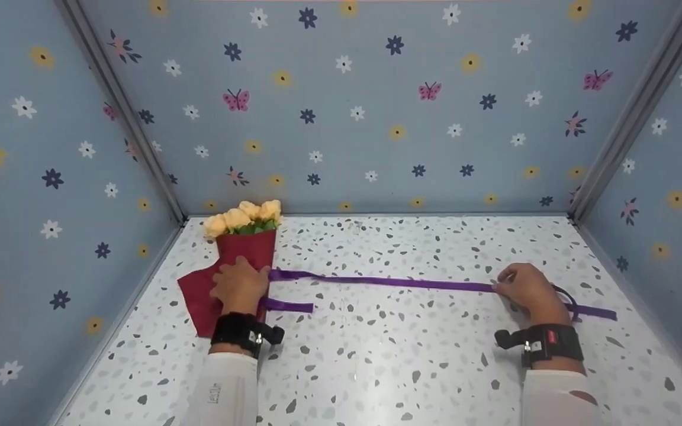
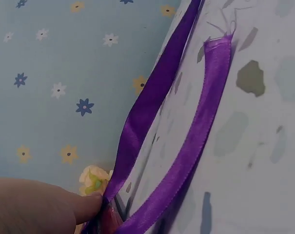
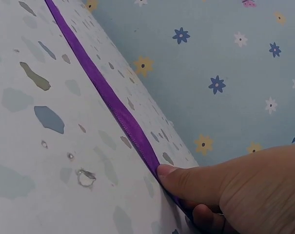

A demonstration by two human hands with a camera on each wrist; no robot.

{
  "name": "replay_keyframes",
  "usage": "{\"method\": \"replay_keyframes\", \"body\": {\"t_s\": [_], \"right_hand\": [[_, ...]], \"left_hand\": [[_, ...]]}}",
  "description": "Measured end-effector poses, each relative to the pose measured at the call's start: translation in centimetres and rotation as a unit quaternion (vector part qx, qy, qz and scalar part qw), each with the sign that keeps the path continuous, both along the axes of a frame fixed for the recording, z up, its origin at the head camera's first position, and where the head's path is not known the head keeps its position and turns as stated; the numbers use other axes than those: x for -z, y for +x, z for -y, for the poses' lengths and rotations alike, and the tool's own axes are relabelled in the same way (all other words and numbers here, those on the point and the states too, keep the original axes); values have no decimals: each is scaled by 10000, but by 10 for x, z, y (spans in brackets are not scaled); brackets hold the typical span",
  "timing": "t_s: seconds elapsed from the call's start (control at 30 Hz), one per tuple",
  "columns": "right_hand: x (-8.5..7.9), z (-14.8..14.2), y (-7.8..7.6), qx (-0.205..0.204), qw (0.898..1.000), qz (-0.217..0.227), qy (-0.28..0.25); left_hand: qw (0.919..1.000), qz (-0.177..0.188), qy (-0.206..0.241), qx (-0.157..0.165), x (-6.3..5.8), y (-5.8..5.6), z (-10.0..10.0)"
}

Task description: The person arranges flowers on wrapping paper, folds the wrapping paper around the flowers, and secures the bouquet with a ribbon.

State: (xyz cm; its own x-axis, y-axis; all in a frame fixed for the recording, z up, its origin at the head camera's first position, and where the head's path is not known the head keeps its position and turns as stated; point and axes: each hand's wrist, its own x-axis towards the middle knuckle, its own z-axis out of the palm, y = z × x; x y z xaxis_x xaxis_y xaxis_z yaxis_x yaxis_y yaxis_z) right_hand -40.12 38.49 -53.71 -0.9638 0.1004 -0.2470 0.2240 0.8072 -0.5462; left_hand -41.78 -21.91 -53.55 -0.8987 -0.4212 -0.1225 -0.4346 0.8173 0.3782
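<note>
A bouquet of peach-coloured roses (image 1: 237, 219) in dark red wrapping (image 1: 246, 245) lies on the left of the table. My left hand (image 1: 239, 287) grips the wrapped bouquet around its middle, the thumb pressing at its right edge where a purple ribbon (image 1: 400, 282) comes out. The ribbon's short tail (image 2: 186, 146) lies to the right of that hand, its end frayed. Toward the right, the long part runs nearly straight to my right hand (image 1: 527, 290), which pinches it between thumb and fingers. Beyond that hand the ribbon's other end (image 1: 595, 312) loops and lies on the table. Where the ribbon passes under the left hand is hidden.
The white speckled table (image 1: 388, 355) is bounded by blue flower-patterned panels (image 1: 364, 136) at the back and both sides. Grey posts (image 1: 122, 100) stand at the back corners. Each wrist wears a black strap (image 1: 560, 343) with a camera mount.
</note>
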Motion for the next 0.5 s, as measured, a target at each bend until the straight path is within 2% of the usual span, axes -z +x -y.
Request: {"method": "replay_keyframes", "body": {"t_s": [0.1, 0.2, 0.33, 0.5], "right_hand": [[0, 0, -1, -40, 10000, -22, 15], [-1, 0, 0, -82, 9999, -87, 27], [-1, 0, 0, -143, 9997, -187, 42], [-1, 0, 1, -162, 9997, -167, 89]], "left_hand": [[9999, -82, 11, -62, 1, 3, 5], [9999, -154, -13, 23, 0, 4, 6], [9991, -276, -27, 307, -2, 4, 1], [9961, -318, -292, 769, 1, 1, -18]]}}
